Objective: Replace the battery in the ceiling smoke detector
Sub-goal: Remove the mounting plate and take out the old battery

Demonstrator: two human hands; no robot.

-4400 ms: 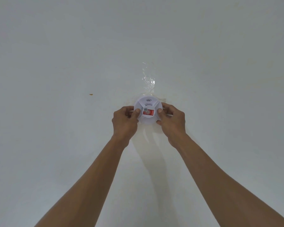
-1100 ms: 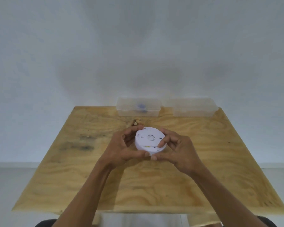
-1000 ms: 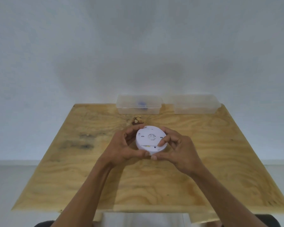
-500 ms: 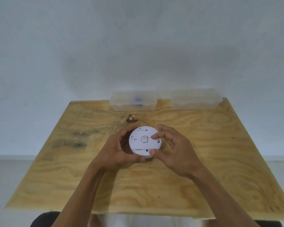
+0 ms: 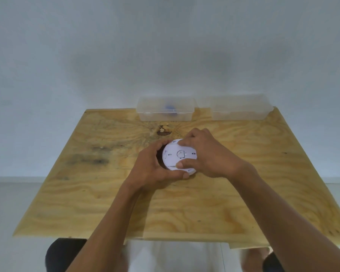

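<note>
The white round smoke detector (image 5: 177, 157) is held over the plywood table (image 5: 243, 193), its flat back plate turned up toward me. My left hand (image 5: 152, 169) cups it from the left and below, thumb along its near edge. My right hand (image 5: 208, 154) grips it from the right, with fingers over the far rim and the thumb pressing on the near part of the back plate. No battery is visible in the detector.
Two clear plastic boxes stand at the table's far edge against the white wall: the left box (image 5: 165, 111) holds something small and blue, the right box (image 5: 241, 109) looks empty. A dark knot (image 5: 163, 131) marks the wood behind the detector.
Since the ceiling frame the detector has come down to the table, back side up. In the last half second my right hand shifted over it, fingers across the far rim.
</note>
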